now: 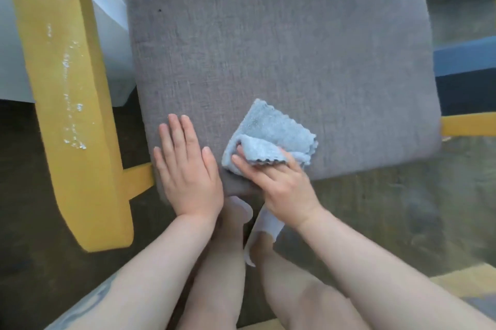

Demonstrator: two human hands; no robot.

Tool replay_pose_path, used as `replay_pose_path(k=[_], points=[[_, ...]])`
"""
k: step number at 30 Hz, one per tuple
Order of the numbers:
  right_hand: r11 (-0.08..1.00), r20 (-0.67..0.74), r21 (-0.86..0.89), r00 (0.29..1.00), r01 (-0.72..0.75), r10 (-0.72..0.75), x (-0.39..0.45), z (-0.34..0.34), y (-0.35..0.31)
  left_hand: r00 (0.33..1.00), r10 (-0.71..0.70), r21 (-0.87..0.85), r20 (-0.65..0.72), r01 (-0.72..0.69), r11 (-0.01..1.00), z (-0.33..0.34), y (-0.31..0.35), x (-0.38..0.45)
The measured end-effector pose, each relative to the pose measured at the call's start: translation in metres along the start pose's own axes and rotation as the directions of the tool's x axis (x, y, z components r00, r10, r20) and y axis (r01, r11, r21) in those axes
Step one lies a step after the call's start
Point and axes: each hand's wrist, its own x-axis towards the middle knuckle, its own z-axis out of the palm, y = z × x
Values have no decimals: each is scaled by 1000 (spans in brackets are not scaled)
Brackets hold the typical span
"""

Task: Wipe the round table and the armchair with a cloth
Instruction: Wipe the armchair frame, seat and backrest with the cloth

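from the head camera, the armchair (pixel 268 47) fills the view, its grey seat cushion between yellow wooden arms. the left hand (pixel 188 166) lies flat on the cushion's front edge, fingers straight and together. just beside it, the right hand (pixel 281 184) presses a folded light blue cloth (pixel 271 131) onto the seat, fingers tucked into its fold. wet streaks glisten on the left armrest (pixel 69 93).

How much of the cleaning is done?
Done: cannot tell; the yellow armrest shows wet streaks, so it may have been wiped. In hand: the right hand holds the blue cloth on the grey seat cushion, near its front edge, while the left hand lies flat beside it. Left: most of the cushion. The round table is out of view.
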Motion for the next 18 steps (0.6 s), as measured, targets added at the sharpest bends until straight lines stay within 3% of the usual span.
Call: replay_pose_path(k=[1,2,3,4,5,6,7,8,9,11,12,14,16,18], points=[[997,-39,-76,999,-27,24,-3,-7,35,1000,14,3,-4,-14,1000,-1,0,1],[974,-117,-96,975,-203,192,-4,-13,61,1000,14,16,-10,-14,1000,0,1,1],[878,-221,-66,865,-474,450,-3,-17,69,1000,12,40,-13,-11,999,1,3,-1],[719,-318,-16,685,-695,655,4,-12,59,1000,23,69,-9,-22,997,2,6,-3],[618,-370,49,560,-785,741,15,-3,38,999,52,95,2,-52,994,4,10,-5],[622,-367,77,558,-779,744,27,4,15,995,94,116,23,-96,989,6,16,-8],[729,-324,82,673,-680,664,34,8,-4,989,136,137,53,-143,980,9,20,-12],[874,-264,67,837,-481,480,35,10,-12,980,175,161,90,-188,969,9,23,-14],[968,-172,52,952,-247,253,31,8,-7,970,205,188,131,-227,956,6,25,-16],[998,-86,-31,994,59,-61,23,-4,33,943,242,237,230,-296,925,-5,25,-14],[993,-85,-89,993,71,-79,19,-9,55,922,255,242,291,-329,913,-13,24,-11],[983,-109,-105,984,-149,137,9,-16,74,873,283,223,396,-391,893,-30,20,-2],[925,-132,-9,917,-380,376,6,-19,57,828,308,199,469,-439,876,-48,17,4],[850,-115,78,843,-520,526,11,-20,30,795,306,155,524,-442,884,-58,17,5]])
